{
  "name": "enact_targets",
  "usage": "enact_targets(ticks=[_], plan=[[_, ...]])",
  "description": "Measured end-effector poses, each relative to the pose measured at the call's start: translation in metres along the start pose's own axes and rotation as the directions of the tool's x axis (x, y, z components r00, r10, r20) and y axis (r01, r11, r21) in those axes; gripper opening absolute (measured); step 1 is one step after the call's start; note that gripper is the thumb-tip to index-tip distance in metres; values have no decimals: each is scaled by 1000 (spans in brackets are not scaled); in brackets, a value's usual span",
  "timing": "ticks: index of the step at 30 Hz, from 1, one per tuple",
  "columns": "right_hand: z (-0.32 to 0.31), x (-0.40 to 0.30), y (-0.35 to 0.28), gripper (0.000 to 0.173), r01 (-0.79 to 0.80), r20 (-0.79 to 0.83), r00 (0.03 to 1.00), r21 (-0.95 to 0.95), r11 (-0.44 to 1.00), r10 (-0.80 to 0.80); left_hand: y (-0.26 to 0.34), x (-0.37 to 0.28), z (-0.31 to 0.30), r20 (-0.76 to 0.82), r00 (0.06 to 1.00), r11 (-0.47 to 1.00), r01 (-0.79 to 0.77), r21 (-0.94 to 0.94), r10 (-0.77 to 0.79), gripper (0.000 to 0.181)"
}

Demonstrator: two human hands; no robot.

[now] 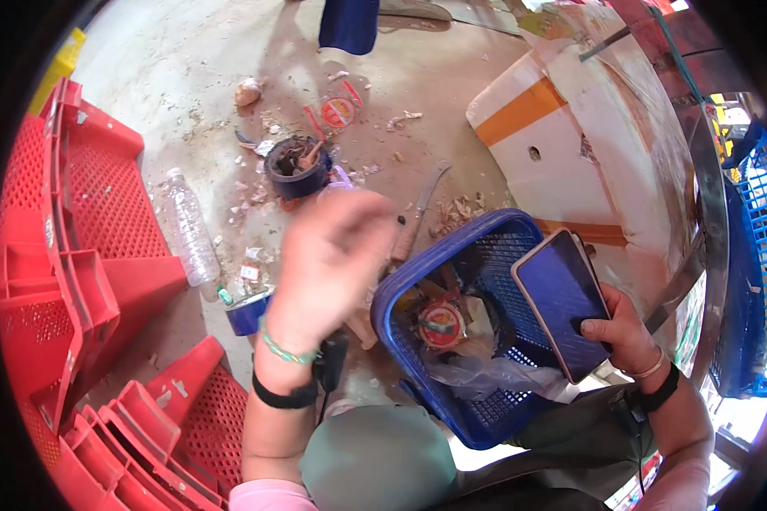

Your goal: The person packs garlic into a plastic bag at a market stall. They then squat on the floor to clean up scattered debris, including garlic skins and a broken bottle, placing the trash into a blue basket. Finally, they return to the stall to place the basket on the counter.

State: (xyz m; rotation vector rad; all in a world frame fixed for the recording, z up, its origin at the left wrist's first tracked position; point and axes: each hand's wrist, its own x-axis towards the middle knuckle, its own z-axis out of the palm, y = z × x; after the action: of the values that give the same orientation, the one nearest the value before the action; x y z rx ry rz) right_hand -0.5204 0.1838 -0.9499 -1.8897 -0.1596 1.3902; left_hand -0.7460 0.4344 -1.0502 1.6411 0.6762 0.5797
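Observation:
My right hand (626,335) grips a smartphone (559,303), its dark screen facing up, beside the right rim of a blue plastic basket (390,281). My left hand (329,262), blurred by motion, is raised over the floor left of the basket. Its fingers look curled, and I cannot see anything in them. Inside the basket lie a packet with a round red label (441,326) and a crumpled clear plastic bag (492,377). Beyond the basket's left rim, a knife (427,198) with a wooden handle rests on the floor, partly hidden by my left hand and the rim.
Red plastic crates (108,191) line the left side, near a clear plastic bottle (192,230). A dark round container (297,182) of scraps stands amid litter, with an empty-looking wrapper (337,112) beyond. Blue tape (246,316) lies left; a taped white foam box (550,153) stands right.

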Motion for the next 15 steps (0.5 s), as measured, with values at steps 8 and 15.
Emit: enact_targets(ticks=[8,15], plan=[[23,34,50,35,-77,71,993,-188,979,92,-126,-26,-48,-421,905,838,275,472,-60,16],[33,79,125,27,-184,118,975,-33,982,187,-111,-33,-54,-113,958,700,270,661,-262,30]])
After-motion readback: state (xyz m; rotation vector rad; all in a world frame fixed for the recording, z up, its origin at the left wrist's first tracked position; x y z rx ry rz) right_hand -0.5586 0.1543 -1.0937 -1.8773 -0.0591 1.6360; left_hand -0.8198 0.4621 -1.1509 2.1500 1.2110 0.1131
